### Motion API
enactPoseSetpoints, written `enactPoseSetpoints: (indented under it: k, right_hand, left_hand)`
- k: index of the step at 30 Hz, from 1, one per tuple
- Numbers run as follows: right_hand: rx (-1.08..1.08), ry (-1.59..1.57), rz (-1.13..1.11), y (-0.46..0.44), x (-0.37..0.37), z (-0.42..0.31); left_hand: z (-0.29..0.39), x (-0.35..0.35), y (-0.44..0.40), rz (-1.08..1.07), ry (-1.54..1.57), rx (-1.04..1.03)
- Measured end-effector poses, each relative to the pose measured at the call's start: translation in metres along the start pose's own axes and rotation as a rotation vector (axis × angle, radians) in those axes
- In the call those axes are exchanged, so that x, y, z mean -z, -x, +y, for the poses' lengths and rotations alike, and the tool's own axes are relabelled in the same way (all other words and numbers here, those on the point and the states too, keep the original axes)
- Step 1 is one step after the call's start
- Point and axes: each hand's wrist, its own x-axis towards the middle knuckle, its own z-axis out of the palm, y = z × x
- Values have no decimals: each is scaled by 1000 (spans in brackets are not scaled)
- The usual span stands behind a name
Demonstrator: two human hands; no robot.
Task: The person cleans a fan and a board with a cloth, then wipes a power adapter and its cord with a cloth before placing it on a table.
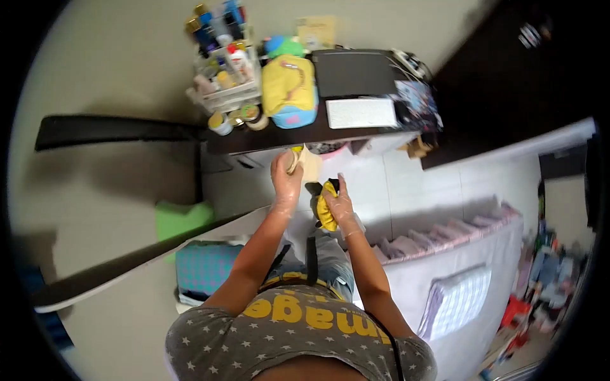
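Both my hands wear clear, thin gloves. In front of the desk, my left hand [287, 181] is closed around a pale cream piece [310, 166] that looks like cloth or card. A bit of yellow shows at its top, and its exact kind is unclear. Lower and to the right, my right hand [340, 204] grips a soft yellow and black bundle [326, 208], with fingers wrapped over its right side. Part of that bundle lies hidden behind the fingers. The two hands are apart, above the pale tiled floor.
On the dark desk [254, 143] stand a white rack of bottles [232, 95], jars [254, 117], a yellow and blue plush bag [289, 89], a closed laptop [354, 73] and a white keyboard [361, 113]. A bed [406, 289] is right; a green stool [181, 219] left.
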Motion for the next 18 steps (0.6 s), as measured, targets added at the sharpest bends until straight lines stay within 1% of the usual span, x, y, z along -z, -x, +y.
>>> enactPoseSetpoints:
  k: [2, 3, 4, 6, 7, 8, 10, 11, 12, 13, 14, 15, 16, 18]
  right_hand:
    - [7, 129, 75, 32, 11, -3]
    - [-44, 84, 24, 48, 17, -3]
    - [-70, 59, 90, 65, 20, 0]
    - [31, -18, 57, 104, 17, 13]
    - [48, -49, 123, 122, 12, 24]
    - [21, -78, 201, 142, 5, 35]
    - [5, -271, 319, 183, -11, 50]
    - [41, -372, 385, 202, -20, 66]
    - [-8, -362, 460, 226, -26, 68]
    - [-97, -370, 482, 254, -28, 61]
    - [-190, -391, 500, 285, -32, 54]
    - [-204, -435, 548, 308, -39, 59]
    - [-134, -489, 680, 325, -53, 70]
    - [-75, -355, 929, 356, -74, 97]
  left_hand:
    - [2, -10, 34, -212, 343, 147]
    - [25, 3, 38, -331, 345, 94]
    - [34, 8, 47, -396, 374, 71]
    - [45, 16, 64, -589, 708, 454]
    - [50, 21, 67, -673, 687, 380]
    - [60, 28, 72, -766, 666, 349]
    - [70, 36, 89, -935, 716, 274]
    - [79, 44, 102, -1024, 727, 252]
    - [91, 51, 116, -1107, 740, 276]
    - [101, 55, 133, -1197, 750, 301]
    - [103, 60, 153, -1292, 783, 252]
    - [108, 67, 172, -1393, 828, 245]
    - [116, 76, 189, -1493, 871, 237]
    - [126, 88, 223, -1665, 860, 158]
